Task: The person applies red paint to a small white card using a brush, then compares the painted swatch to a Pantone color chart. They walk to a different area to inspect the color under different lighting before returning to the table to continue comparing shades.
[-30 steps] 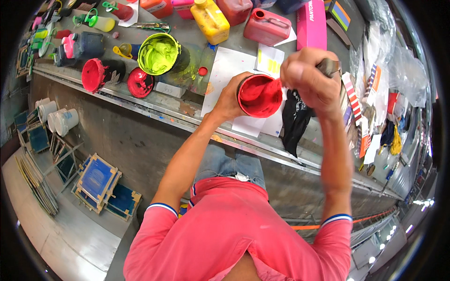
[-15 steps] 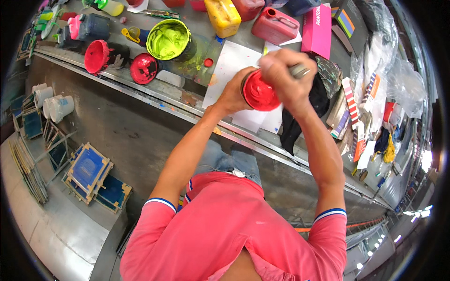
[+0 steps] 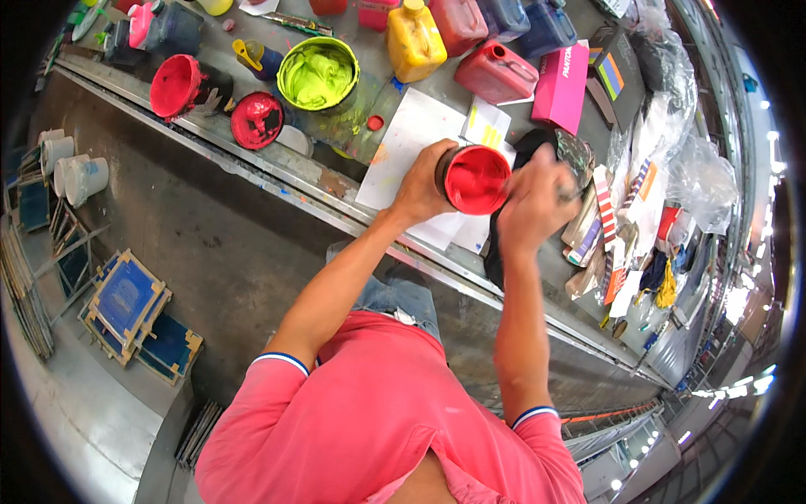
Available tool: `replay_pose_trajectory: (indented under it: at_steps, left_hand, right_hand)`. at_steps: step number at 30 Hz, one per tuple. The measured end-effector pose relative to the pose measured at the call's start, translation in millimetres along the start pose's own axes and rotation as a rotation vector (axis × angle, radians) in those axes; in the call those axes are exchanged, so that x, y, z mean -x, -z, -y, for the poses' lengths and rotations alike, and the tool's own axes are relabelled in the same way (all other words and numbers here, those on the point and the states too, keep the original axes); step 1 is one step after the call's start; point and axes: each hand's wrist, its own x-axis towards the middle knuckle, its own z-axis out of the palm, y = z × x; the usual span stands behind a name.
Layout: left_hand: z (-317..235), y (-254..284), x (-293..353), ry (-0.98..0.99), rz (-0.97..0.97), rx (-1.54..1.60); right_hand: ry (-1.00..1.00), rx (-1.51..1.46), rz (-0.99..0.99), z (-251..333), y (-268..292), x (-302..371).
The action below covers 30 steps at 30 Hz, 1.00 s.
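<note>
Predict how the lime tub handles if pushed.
The tub looks well filled with thick paste, so it's probably heavy for its size. It's open, so tipping might spill some, but the paste's standing ridges suggest slow flow.

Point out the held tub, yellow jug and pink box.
Tub (image 3: 443,174), head view: dark outer wall, left of the opening.
Yellow jug (image 3: 416,47), head view: middle of the body.
Pink box (image 3: 561,87), head view: middle of its broad face.

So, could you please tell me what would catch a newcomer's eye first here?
Probably the tub of red paste near the centre, in the fingers of the left hand, with the blurred right hand beside it. Next, perhaps, the tub of lime-green paste farther left and the yellow jug near the top.
</note>
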Motion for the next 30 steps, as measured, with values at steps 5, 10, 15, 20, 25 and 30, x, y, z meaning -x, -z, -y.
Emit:
replay_pose_trajectory:
  at_steps: [5, 10, 15, 20, 25, 30]
  left_hand:
    - [1, -2, 0, 0.008, -0.021, -0.007]
    - [-5, -6, -1, 0.036, -0.048, -0.003]
    - [-4, -6, -11, 0.009, -0.034, -0.021]
    - [-7, -5, -19, 0.132, 0.022, 0.087]
    - [8, -22, -12, -0.053, -0.144, -0.007]
    - [-12, 8, -14, -0.027, -0.041, -0.157]
  right_hand:
    - [-0.082, -0.468, -0.048, 19, -22, -24]
    - [-0.013, 0.137, -0.009, 6, 1, 35]
    - [0.054, -0.361, -0.13, 12, -6, -43]
    - [0.007, -0.144, -0.012, 21, -8, -10]
    - [-0.063, -0.126, 0.002, -7, -7, -9]
    - [0.006, -0.23, 0.161, 30, -17, -40]
